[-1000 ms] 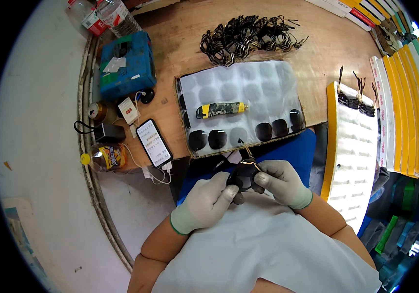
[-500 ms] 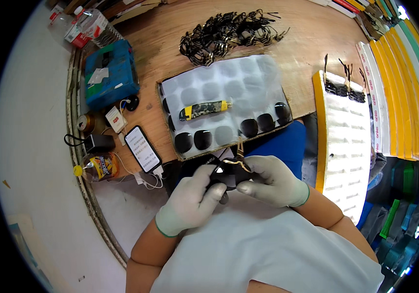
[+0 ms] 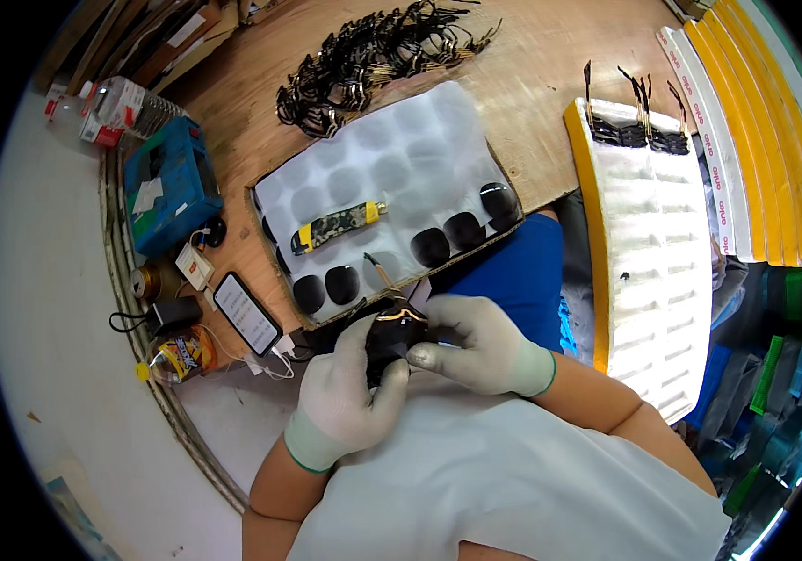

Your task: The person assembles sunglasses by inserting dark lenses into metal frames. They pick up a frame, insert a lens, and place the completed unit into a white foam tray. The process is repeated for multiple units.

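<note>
Left grip [image 3: 346, 396] clasps sunglasses [image 3: 393, 338]; phone [image 3: 247, 312] displays text.

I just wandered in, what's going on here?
A person's left hand and right hand, both gloved, hold a black-and-gold glasses frame before a shallow box containing dark lenses. A camouflage-patterned tool lies on top. More frames are heaped behind; others sit in the white tray at right.

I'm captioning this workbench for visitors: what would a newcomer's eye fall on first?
Probably the gloved left hand and right hand at lower centre, holding dark, gold-trimmed eyewear. Just beyond, an open box shows dark lenses, with a camouflage-and-yellow tool on its white sheet. The bright white slotted tray at right also stands out.
</note>
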A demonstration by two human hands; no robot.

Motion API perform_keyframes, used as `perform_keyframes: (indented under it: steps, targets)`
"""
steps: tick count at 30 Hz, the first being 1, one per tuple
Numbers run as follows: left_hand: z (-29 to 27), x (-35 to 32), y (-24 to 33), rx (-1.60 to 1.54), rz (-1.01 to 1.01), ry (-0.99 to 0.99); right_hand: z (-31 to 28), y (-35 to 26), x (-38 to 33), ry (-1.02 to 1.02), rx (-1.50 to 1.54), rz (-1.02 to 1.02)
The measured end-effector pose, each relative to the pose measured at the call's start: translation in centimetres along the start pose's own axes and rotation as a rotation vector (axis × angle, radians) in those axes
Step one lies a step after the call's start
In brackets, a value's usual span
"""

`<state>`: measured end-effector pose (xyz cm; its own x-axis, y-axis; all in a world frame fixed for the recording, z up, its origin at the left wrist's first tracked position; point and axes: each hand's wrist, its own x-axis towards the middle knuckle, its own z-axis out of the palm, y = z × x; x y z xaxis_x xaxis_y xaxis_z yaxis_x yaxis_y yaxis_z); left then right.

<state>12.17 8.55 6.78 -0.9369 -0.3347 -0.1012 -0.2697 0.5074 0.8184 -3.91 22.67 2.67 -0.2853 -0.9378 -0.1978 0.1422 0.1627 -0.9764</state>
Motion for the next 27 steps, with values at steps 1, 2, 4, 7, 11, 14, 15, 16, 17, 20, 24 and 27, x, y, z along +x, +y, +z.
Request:
perform_keyframes:
  steps: [1, 2, 4, 7, 11, 14, 15, 16, 17, 20, 24, 27]
  targets:
    - [-0.6, 1.0, 0.8, 0.083, -0.01, -0.091, -0.4, 0.4, 0.0, 0.158, -0.122, -0.153]
    - [-0.9, 1.9, 1.5, 0.162, -0.022, -0.178, -0.8, 0.6, -0.1, 0.311, -0.248, -0.303]
    - [-0.6, 3.7, 2.5, 0.282, 0.011, -0.427, -3.2, 0.7, -1.4, 0.135, -0.433, -0.292]
    - [-0.7, 7.9, 2.3, 0.046, 0.192, -0.594, -5.5, 0.1, -3.0, -0.123, -0.568, -0.312]
    - [4.7, 13.1, -7.7, 0.364, -0.078, -0.087, -8.9, -1.1, -4.3, -0.078, -0.604, -0.285]
    - [7.6, 12.6, -8.7, 0.583, 0.007, -0.08, -9.4, -0.2, -5.6, 0.122, -0.437, -0.273]
    - [8.1, 12.8, -9.2, 0.589, -0.015, -0.113, -8.8, -0.1, -6.3, 0.175, -0.376, -0.21]
    - [8.4, 13.2, -9.5, 0.622, -0.072, -0.134, -8.4, -0.6, -6.2, 0.175, -0.292, -0.145]
    - [8.2, 13.7, -8.4, 0.654, -0.127, -0.16, -7.7, -1.2, -6.0, 0.179, -0.206, -0.079]
    - [7.6, 13.3, -7.9, 0.557, -0.164, -0.105, -6.0, -1.7, -5.1, 0.144, -0.119, -0.102]
    - [4.5, 10.1, -6.1, -0.008, -0.249, -0.115, -4.5, -0.3, -4.6, 0.134, 0.117, -0.144]
    - [1.1, 5.7, -2.3, -0.934, -0.32, -0.139, -4.5, -0.5, -4.4, 0.068, 0.01, 0.003]
